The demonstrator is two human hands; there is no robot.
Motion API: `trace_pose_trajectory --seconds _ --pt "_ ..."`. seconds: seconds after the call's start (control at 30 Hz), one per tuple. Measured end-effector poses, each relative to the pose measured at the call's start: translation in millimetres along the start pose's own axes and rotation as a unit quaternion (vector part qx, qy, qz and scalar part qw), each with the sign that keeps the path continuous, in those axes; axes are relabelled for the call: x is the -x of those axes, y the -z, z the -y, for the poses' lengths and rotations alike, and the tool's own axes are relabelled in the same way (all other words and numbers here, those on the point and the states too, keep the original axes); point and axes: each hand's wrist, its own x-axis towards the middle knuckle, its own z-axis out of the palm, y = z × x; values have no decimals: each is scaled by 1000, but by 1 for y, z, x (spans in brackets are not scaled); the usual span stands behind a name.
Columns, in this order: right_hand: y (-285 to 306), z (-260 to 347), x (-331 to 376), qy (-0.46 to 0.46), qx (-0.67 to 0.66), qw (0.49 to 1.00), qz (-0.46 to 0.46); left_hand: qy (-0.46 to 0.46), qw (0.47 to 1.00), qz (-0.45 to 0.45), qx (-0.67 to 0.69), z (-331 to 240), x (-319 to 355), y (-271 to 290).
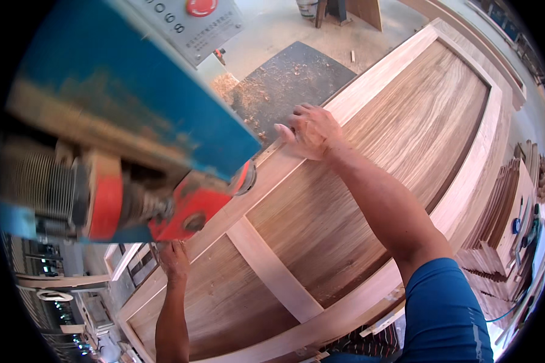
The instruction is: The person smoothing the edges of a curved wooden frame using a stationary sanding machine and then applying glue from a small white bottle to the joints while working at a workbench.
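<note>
A large wooden panel door [369,157] lies slantwise before me, with pale frame rails around darker grained panels. My right hand [312,132] rests on its far rail, fingers bent over the outer edge and the thumb pointing left. Farther left along the same rail, my left hand [174,261] grips the edge; its fingertips are partly hidden beneath a machine's red housing [194,212]. This blue machine [145,91] overhangs the door at the upper left, and a round metal-and-red part [246,178] of it sits close to the rail between my hands.
A dark plate [290,85] strewn with wood shavings lies beyond the door. Stacked wooden boards [502,218] stand at the right. Up at the top, a white bucket [307,8] is on the floor. A red button [201,6] is on the machine's control panel.
</note>
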Motion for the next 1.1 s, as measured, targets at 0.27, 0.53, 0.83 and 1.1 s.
trace_pose_trajectory --seconds 0.27,0.53,0.83,1.1 --pt "-1 2 1 -23 8 1000 15 -12 999 -6 -43 -20 -3 7" --pt "6 9 3 -32 -4 999 41 29 999 17 -21 -15 -3 8" --pt "8 9 1 -11 -1 999 30 30 999 10 -33 -27 -1 18" --pt "4 1 3 20 9 999 -29 52 998 33 -24 -43 1 30"
